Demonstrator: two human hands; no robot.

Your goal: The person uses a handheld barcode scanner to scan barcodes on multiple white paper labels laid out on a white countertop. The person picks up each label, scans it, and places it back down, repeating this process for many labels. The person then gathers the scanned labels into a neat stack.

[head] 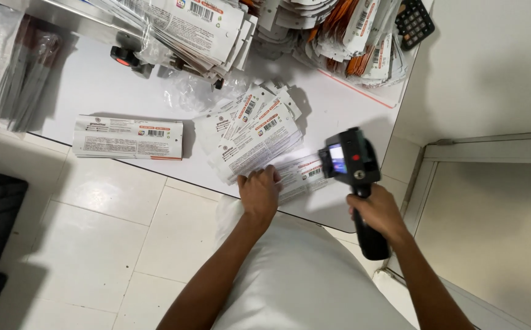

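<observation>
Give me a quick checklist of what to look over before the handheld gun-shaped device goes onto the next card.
1. Right hand grips the black handheld device by its handle: ok.
2. Device screen lit: ok, it glows, though what it shows is too blurred to read.
3. Left hand rests on the fanned pile of packaging cards, pressing them to the white table: ok.
4. Card beside the device lying flat and uncovered: ok, but it sits close to the table edge.
5. Device head touching that card: cannot tell from this angle.
6. Separate stack of cards lies apart to the left, out of the way: ok.
</observation>
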